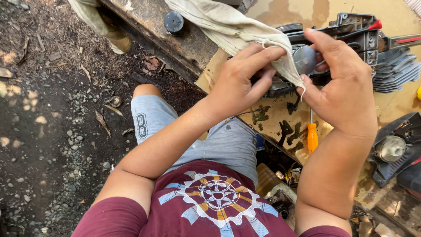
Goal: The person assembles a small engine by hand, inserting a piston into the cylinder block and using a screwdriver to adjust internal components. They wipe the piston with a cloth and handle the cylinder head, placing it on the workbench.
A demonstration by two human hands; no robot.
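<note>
Above the stained worktop (394, 17), the left hand (234, 85) is pinching a fold of the pale rag (228, 24) and pressing it against a round grey metal part (305, 59), while the right hand (346, 94) is cupping that part from the other side, thumb and fingers closed around it. Wiping well here appears to call for the right hand turning the part slowly as the left hand keeps a clean stretch of cloth on the metal, with loose cloth kept from snagging on the engine block (368, 37) just behind. Behind the hands, the block's cooling fins (397, 72) are jutting toward the right, offering sharp edges close to the right knuckles. Below the hands, an orange-handled screwdriver (312, 134) is lying on the worktop among dark grease smears, near the worktop's front edge (219, 61). At lower right a grey housing (392, 149) is taking up the corner. Open room is lying mainly to the left, over the person's lap and the gravel ground (52, 131), well apart from the hard parts.
</note>
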